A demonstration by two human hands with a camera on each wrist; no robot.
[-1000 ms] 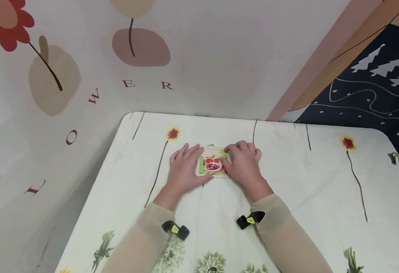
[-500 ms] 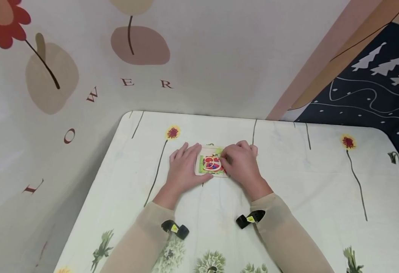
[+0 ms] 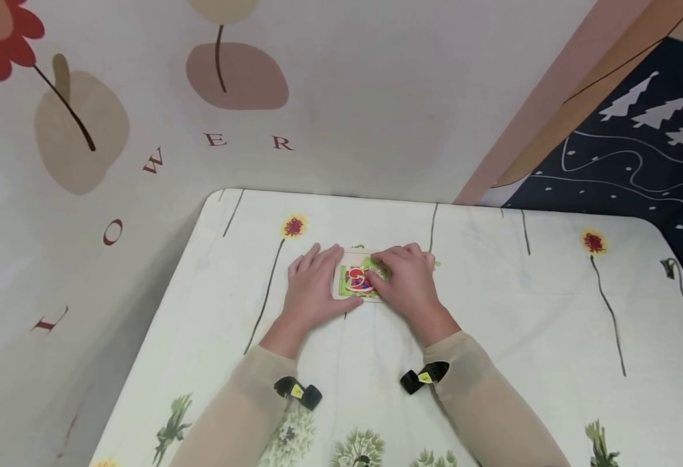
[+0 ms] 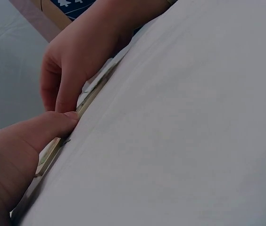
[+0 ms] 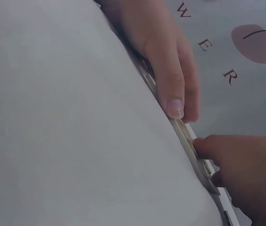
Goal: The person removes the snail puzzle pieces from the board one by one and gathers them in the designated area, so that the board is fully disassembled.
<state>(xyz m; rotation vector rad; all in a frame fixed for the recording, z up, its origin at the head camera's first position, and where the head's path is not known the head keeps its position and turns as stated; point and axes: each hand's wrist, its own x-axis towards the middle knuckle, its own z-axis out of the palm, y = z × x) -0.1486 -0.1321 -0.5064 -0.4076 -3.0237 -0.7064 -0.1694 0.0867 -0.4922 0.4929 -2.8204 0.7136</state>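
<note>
In the head view, a small flat picture-puzzle board [image 3: 351,251] with a pale rim lies on the table, bearing red, blue and green picture pieces [image 3: 354,280]. My left hand [image 3: 309,288] rests along its left side, fingers extended, thumb on the near edge; the left wrist view shows that thumb [image 4: 60,123] against the edge. Over the board's right part, my right hand [image 3: 408,282] has curled fingers and thumb, which pinch a green patterned puzzle piece [image 3: 369,263], mostly hidden. The right wrist view sees the board edge-on, so the piece's outline is unclear.
A white cloth with printed flowers covers the table [image 3: 510,311]. Behind it hangs a pale printed wall cloth [image 3: 364,130], with a dark tree-patterned cloth [image 3: 621,162] at right. Black wrist cameras [image 3: 298,392] sit on both sleeves.
My right hand has shifted left over the board, fingers drawing in, and the green patch at its fingertips has moved left too. My left hand keeps its place on the board.
</note>
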